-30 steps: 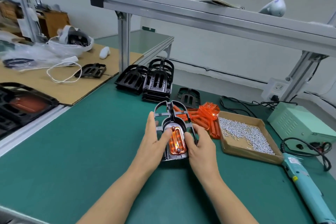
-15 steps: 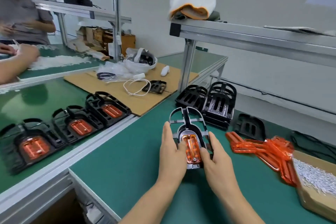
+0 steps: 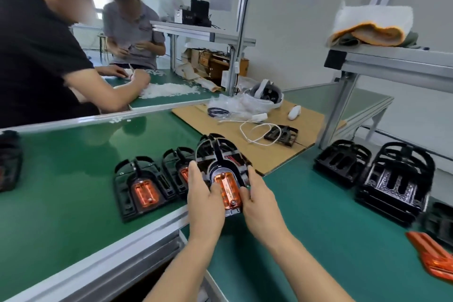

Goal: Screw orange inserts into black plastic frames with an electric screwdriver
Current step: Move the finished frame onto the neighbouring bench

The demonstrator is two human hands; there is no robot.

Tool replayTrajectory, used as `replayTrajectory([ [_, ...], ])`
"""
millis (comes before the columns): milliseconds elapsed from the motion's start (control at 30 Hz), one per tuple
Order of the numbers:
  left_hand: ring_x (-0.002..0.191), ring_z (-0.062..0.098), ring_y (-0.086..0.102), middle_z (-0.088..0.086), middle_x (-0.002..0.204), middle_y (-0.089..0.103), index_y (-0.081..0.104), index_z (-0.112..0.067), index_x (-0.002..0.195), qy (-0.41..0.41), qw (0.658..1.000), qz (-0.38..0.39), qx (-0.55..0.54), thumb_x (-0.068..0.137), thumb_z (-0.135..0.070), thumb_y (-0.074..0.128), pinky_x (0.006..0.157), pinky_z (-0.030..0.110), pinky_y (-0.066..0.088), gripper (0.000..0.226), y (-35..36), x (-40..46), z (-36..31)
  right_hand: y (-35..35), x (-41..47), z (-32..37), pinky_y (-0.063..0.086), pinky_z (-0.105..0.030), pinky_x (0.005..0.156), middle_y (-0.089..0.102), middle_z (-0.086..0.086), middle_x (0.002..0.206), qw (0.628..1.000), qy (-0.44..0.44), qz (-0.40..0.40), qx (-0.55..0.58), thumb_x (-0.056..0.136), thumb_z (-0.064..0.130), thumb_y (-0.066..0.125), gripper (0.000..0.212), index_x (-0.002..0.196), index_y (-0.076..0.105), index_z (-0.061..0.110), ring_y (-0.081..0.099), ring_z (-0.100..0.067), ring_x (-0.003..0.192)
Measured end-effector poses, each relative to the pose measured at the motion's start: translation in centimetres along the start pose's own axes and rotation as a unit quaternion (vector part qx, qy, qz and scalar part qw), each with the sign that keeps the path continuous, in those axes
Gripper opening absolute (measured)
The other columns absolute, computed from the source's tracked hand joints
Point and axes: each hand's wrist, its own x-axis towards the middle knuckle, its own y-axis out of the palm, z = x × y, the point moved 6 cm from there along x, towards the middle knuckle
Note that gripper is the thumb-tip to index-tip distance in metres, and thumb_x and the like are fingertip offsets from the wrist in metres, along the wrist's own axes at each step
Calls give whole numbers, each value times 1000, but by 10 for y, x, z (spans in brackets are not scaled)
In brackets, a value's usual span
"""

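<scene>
I hold a black plastic frame with an orange insert screwed into its middle, lifted over the gap between two green benches. My left hand grips its left side, thumb beside the insert. My right hand grips its right side, thumb on the insert's right edge. Finished frames with orange inserts lie in a row on the left bench, one partly hidden behind my left hand. The electric screwdriver is out of view.
Stacks of empty black frames stand on the right bench; loose orange inserts lie at the right edge. A cardboard sheet carries a headset, cable and one frame. Two people work at the far left bench. An aluminium shelf post rises at right.
My view has swung left, and both hands have carried the frame with its insert leftward from the right bench to the row of finished frames on the left bench.
</scene>
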Motion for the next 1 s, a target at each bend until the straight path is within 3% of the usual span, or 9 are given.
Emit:
replayTrajectory([
  [133,144,13,18,-2,159,14,6,-19,153,-17,997,-67,31,98,-7,42,118,38,20,67,-33,31,13,39,22,21,29,-32,113,31,-6,153,995,-49,35,-74,96,-2,36,51,146,31,8,29,-18,139],
  [267,145,13,13,-3,160,5,4,-16,153,-37,994,-95,48,98,-4,41,115,28,13,67,-45,54,24,67,31,24,7,-24,118,7,-4,162,987,-66,68,-130,98,-2,34,59,153,16,11,6,-16,148],
  [400,146,14,9,-3,160,2,1,-15,153,-61,992,-99,54,98,-2,39,115,28,12,67,-43,74,31,76,36,23,-5,-20,115,3,-1,162,978,-83,45,-185,94,-5,39,66,154,16,13,0,-16,148],
  [567,147,19,7,3,160,-2,-1,-10,151,-71,990,-83,86,98,0,36,118,34,15,66,-35,94,36,87,40,18,0,-27,120,4,-1,163,964,-98,64,-237,89,-10,41,72,153,20,15,-3,-17,149],
  [767,147,18,-4,8,160,-9,-6,-4,150,-75,984,-73,144,96,3,32,118,29,3,66,-22,101,43,95,46,15,-5,-30,119,2,-4,163,958,-83,84,-261,89,-5,47,72,153,18,11,-2,-17,149],
  [1000,147,24,-7,10,159,-9,-1,-3,150,-76,932,-74,347,93,-8,41,117,44,-4,71,-20,106,43,98,43,13,-7,-38,119,4,-2,163,949,-85,93,-289,94,6,46,71,155,12,17,-2,-17,149],
])
